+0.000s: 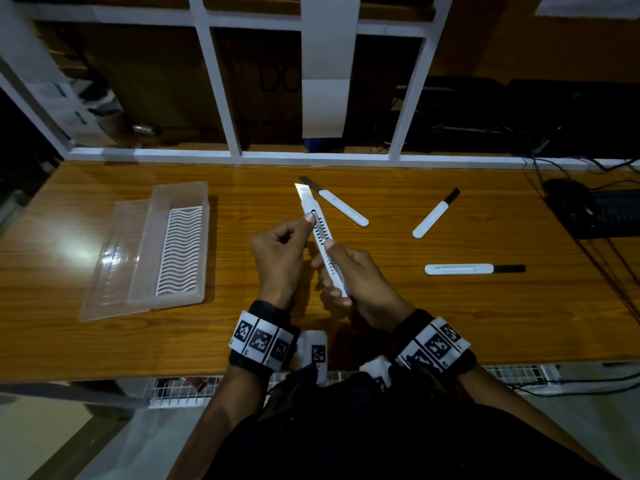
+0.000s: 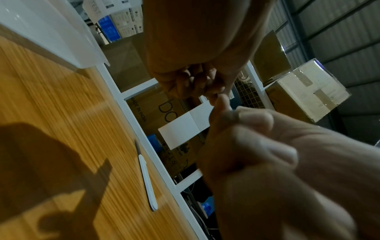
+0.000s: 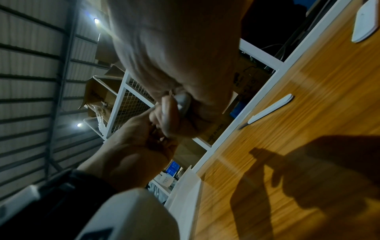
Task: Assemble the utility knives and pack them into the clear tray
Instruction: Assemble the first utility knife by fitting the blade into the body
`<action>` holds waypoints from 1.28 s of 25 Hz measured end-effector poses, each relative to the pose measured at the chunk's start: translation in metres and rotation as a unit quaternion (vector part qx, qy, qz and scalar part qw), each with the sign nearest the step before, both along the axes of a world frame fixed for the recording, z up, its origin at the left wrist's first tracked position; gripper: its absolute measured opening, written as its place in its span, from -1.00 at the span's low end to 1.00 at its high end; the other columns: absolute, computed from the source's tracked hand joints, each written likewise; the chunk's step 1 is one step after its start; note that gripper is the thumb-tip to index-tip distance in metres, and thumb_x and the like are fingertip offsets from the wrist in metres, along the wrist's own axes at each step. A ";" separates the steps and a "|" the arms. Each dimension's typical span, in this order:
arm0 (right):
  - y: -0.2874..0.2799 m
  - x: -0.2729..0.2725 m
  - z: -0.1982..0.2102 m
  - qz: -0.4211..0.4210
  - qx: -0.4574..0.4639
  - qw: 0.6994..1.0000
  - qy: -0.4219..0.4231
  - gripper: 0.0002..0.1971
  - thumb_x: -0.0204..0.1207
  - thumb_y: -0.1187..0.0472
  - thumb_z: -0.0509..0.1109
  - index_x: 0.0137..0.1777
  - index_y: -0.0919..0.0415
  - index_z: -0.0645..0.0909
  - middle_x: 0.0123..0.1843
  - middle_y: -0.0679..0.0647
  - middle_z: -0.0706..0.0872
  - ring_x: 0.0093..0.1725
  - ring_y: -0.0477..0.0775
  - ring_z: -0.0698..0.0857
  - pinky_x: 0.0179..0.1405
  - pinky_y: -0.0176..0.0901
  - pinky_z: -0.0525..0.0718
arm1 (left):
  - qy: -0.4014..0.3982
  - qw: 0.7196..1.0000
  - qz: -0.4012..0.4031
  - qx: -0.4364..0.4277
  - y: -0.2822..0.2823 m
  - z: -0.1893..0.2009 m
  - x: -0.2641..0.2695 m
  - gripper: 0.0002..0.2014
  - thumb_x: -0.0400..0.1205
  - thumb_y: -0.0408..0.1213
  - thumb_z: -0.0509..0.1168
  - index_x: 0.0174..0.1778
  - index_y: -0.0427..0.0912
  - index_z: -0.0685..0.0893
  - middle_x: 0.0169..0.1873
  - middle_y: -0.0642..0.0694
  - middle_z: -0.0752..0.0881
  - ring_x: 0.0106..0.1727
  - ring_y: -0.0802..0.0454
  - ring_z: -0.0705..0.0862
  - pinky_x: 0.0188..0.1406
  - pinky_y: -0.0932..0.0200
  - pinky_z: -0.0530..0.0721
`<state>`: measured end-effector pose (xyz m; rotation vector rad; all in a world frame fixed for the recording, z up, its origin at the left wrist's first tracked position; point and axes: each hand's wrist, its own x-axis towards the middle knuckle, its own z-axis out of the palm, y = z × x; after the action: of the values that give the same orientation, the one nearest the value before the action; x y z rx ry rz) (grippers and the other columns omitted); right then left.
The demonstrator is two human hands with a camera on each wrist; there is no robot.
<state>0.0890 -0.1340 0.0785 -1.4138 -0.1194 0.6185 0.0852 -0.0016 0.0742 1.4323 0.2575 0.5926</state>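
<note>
White knife point(image 1: 323, 242) gripped by both hands' fingers, its lower end hidden in the right hand point(image 1: 360, 282).

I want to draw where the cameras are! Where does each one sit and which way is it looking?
Head: up on the person's head, looking down at the table, clear tray, both hands and wristbands.
Left wrist: on the left wrist, looking along the left hand towards the right hand and shelves.
Right wrist: on the right wrist, looking along the right hand at the left hand.
Shared: all three show a white knife lying on the table.
</note>
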 end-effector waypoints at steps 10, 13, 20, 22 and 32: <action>-0.003 -0.005 0.011 -0.058 -0.045 0.997 -0.012 -0.55 0.75 -0.12 0.18 -0.28 0.15 0.58 -0.54 0.00 0.37 -0.62 -0.04 0.26 -0.55 -0.26 0.14 | -0.002 0.999 -0.026 0.025 0.000 0.005 -0.001 -0.84 0.64 -0.30 0.50 -0.17 -0.33 0.86 -0.50 0.15 0.76 -0.44 0.29 0.60 -0.43 0.31 0.54; 0.001 -0.003 0.014 -0.062 -0.050 0.997 -0.004 -0.55 0.74 -0.08 0.19 -0.31 0.15 0.58 -0.57 0.01 0.37 -0.63 -0.04 0.26 -0.57 -0.27 0.14 | -0.001 1.000 -0.016 0.016 0.001 0.007 0.000 -0.88 0.63 -0.32 0.50 -0.19 -0.27 0.86 -0.51 0.16 0.76 -0.44 0.29 0.61 -0.41 0.28 0.57; 0.003 -0.010 0.005 -0.044 -0.029 0.999 -0.013 -0.65 0.77 0.05 0.11 -0.16 0.17 0.58 -0.50 -0.03 0.40 -0.57 -0.06 0.26 -0.46 -0.11 0.09 | 0.006 0.999 -0.001 0.031 0.001 0.004 -0.004 -0.86 0.65 -0.32 0.49 -0.22 -0.22 0.85 -0.50 0.14 0.76 -0.44 0.26 0.63 -0.44 0.29 0.59; 0.003 -0.009 0.005 -0.020 0.003 1.000 -0.006 -0.66 0.80 0.03 0.09 -0.07 0.15 0.61 -0.46 -0.03 0.41 -0.56 -0.08 0.25 -0.45 -0.10 0.06 | 0.003 1.000 0.003 0.030 0.002 0.007 -0.004 -0.83 0.66 -0.32 0.48 -0.26 -0.19 0.84 -0.52 0.14 0.75 -0.46 0.28 0.62 -0.44 0.31 0.59; 0.001 -0.008 0.017 -0.030 -0.015 0.999 -0.027 -0.65 0.80 -0.01 0.12 -0.05 0.14 0.65 -0.49 -0.03 0.38 -0.58 -0.08 0.25 -0.50 -0.20 0.10 | -0.010 0.999 0.002 0.030 -0.001 0.016 -0.005 -0.82 0.67 -0.28 0.47 -0.18 -0.29 0.87 -0.51 0.09 0.74 -0.47 0.22 0.58 -0.49 0.28 0.52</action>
<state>0.0806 -0.1329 0.0960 -1.4586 -0.1099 0.5351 0.0802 -0.0027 0.0897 1.4838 0.2273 0.6217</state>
